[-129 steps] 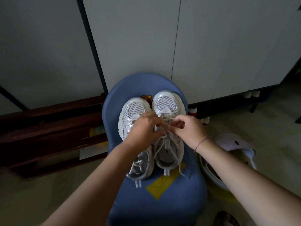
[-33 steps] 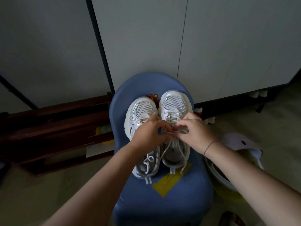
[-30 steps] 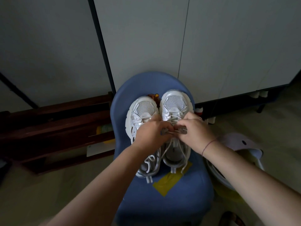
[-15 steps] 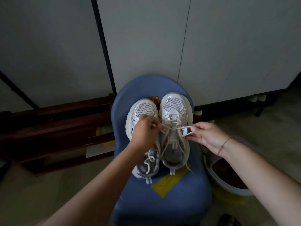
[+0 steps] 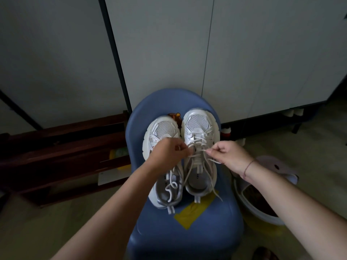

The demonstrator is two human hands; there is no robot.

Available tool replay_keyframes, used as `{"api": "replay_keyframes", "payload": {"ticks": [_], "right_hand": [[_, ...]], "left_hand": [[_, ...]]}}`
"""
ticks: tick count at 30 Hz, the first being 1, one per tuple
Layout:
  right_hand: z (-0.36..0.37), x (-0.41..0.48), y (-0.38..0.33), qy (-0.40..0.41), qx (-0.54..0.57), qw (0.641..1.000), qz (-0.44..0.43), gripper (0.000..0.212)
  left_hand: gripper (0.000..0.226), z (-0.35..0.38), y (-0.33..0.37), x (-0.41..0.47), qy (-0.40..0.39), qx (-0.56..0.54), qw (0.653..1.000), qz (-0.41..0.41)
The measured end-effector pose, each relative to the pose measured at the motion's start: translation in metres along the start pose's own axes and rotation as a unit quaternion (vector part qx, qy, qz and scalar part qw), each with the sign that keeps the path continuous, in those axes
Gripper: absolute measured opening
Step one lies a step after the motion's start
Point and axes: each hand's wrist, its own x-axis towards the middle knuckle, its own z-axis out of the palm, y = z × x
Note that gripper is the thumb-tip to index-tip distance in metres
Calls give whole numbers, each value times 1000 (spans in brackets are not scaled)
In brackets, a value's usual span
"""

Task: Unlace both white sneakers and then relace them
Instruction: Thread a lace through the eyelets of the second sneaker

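sneakers (image 5: 180, 156) side by side on chair (image 5: 187, 237)

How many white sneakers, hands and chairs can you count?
white sneakers: 2
hands, left hand and right hand, each pinching the lace: 2
blue chair: 1
Total: 5

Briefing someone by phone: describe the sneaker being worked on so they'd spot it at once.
On the blue chair stand two white sneakers, toes pointing away. It's the right sneaker, its lace pinched by the left hand and right hand; the left sneaker holds a loose, coiled lace.
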Motion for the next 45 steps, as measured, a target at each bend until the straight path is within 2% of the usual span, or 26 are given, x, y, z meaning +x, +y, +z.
{"api": "replay_keyframes", "payload": {"ticks": [4,8,11,14,16,18,20,22,25,27,29,31,36,39,41,43,45], "right_hand": [[-3,0,0,2,37,999,5,32],[-9,-2,-6,-34,83,996,26,31],[-16,-7,-6,-136,20,990,25,27],[-30,-15,-8,-257,-32,965,42,26],[-39,-13,-6,-230,-25,970,73,25],[-46,-9,-1,-165,8,979,119,23],[-46,-8,1,-138,6,981,138,22],[-37,-7,2,-119,-57,985,110,23],[-16,-7,-6,-39,-145,989,19,32],[-6,-7,-12,-8,-211,977,-21,35],[3,-8,-16,-8,-296,954,-50,33],[6,-7,-13,-16,-331,941,-66,35],[-8,2,-8,38,-233,970,-60,36],[-15,-1,-6,105,-197,974,-42,26],[-14,-12,-11,146,-118,982,-29,21],[-4,-29,-21,113,44,993,8,25],[17,-48,-28,9,195,976,98,25]], "left_hand": [[21,1,-3,3,6,56,998,8],[13,-1,-2,1,11,122,992,16],[18,-1,-3,-1,51,133,990,2],[17,2,-5,0,77,119,989,-31],[19,2,-8,1,93,67,992,-45],[22,0,-10,2,102,-54,990,-81],[23,-2,-10,2,100,-135,979,-113],[22,-1,-8,2,83,-116,985,-100],[13,1,-8,3,50,-51,997,-38],[21,2,-8,2,46,-14,999,-4],[20,3,-7,1,42,38,998,22],[17,2,-7,1,34,72,996,29],[20,-10,-18,4,92,-13,995,-38],[22,-10,-13,4,72,-9,997,-2],[28,-8,-9,5,31,-25,999,19],[36,-4,-10,9,-16,-70,997,19],[41,1,-13,11,-34,-101,994,12]]}}
